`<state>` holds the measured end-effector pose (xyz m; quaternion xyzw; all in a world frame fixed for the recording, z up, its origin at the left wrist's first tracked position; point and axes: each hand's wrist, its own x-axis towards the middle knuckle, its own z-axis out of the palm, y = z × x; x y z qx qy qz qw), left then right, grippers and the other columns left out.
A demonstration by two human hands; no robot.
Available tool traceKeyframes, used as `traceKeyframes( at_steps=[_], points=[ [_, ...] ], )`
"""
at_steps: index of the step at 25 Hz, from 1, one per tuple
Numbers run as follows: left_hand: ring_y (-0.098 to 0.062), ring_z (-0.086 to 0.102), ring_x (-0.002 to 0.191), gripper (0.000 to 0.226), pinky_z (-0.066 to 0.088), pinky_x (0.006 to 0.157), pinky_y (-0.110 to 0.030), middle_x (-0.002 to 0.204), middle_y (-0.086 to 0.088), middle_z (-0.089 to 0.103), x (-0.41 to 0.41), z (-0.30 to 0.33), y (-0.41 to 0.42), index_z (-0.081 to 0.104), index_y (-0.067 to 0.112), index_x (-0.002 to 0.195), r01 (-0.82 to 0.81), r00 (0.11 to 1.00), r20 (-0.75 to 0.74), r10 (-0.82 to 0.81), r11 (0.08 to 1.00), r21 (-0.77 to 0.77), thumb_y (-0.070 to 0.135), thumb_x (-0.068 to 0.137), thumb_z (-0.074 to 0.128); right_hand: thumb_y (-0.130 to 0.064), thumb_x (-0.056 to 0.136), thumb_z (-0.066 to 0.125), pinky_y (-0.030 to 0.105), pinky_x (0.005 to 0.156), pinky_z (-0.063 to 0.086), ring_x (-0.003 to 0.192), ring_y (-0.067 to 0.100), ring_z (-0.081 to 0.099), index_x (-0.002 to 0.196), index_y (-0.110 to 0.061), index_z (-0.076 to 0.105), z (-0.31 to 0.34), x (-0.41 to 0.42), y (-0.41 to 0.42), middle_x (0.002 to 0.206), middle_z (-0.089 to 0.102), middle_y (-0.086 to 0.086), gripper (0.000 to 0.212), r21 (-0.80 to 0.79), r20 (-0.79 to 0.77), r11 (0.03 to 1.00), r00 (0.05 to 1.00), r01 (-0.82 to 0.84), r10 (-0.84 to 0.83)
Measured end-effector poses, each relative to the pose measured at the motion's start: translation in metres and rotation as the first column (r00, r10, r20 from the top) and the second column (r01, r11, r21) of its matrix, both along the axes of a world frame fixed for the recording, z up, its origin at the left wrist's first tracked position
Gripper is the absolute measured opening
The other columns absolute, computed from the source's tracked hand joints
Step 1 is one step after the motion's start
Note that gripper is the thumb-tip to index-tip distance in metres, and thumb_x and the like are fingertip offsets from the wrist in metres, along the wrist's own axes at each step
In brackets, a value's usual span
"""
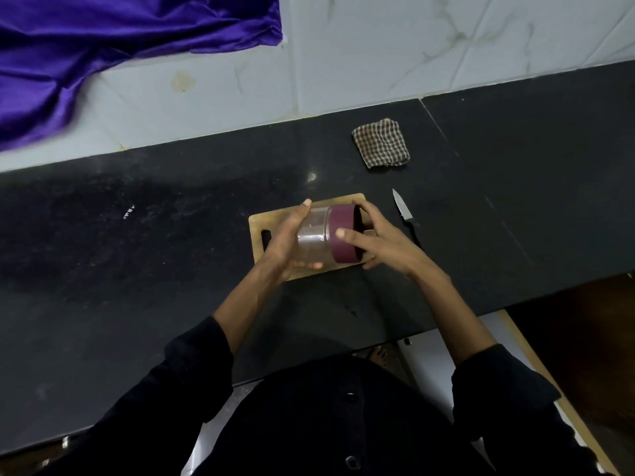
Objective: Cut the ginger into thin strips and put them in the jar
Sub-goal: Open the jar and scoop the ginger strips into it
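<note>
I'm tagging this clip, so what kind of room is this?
Most likely a home kitchen: a dark stone countertop against pale marbled wall tiles, with a wooden chopping board and a small black-handled knife lying beside it.

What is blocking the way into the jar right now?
The maroon lid is on the mouth of the jar, so nothing can go in. The left hand holds the jar on its side above the cutting board; the right hand grips the lid. No ginger is visible.
</note>
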<state>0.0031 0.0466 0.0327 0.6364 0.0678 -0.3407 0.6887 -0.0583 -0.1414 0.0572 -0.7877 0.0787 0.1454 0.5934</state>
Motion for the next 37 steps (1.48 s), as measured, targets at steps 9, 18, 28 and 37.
traceKeyframes(
  at_steps=[9,18,28,37],
  points=[
    [-0.031,0.065,0.101,0.057,0.053,0.059,-0.037,0.117,-0.010,0.066,0.017,0.009,-0.073,0.063,0.031,0.120,0.167,0.981,-0.099,-0.164,0.986,0.022,0.071,0.081,0.051,-0.015,0.069,0.086,0.012,0.094,0.040,0.124,-0.001,0.038,0.143,-0.035,0.034,0.000,-0.019,-0.070,0.134,0.029,-0.029,0.092,-0.119,0.206,0.993,0.978,0.008,0.017],
    [-0.025,0.067,0.083,0.057,0.053,0.058,-0.036,0.096,-0.007,0.070,0.043,0.014,-0.131,0.064,0.016,0.118,0.160,0.984,-0.088,-0.156,0.986,0.053,0.061,0.090,0.044,-0.028,0.070,0.085,0.051,0.112,0.033,0.134,0.038,0.030,0.151,-0.038,0.029,-0.038,-0.004,-0.173,0.152,0.025,0.007,0.099,-0.640,0.016,0.736,0.962,0.220,-0.273],
    [-0.027,0.066,0.085,0.056,0.052,0.057,-0.036,0.100,-0.009,0.069,0.046,-0.004,-0.132,0.066,0.021,0.118,0.163,0.983,-0.088,-0.159,0.986,0.033,0.064,0.087,0.047,-0.036,0.077,0.080,0.054,0.114,0.021,0.142,0.040,0.019,0.154,-0.038,0.021,-0.058,0.002,-0.182,0.159,0.013,0.010,0.097,-0.746,-0.110,0.657,0.953,0.109,-0.282],
    [-0.028,0.067,0.091,0.058,0.053,0.058,-0.037,0.110,-0.010,0.068,0.034,0.003,-0.087,0.064,0.022,0.121,0.117,0.992,-0.050,-0.118,0.993,-0.026,0.065,0.086,0.049,-0.032,0.086,0.073,0.052,0.117,0.020,0.149,0.034,0.011,0.154,-0.035,0.026,-0.019,0.000,-0.109,0.162,0.011,0.012,0.082,-0.635,0.153,0.724,0.962,0.270,-0.224]
  ],
)
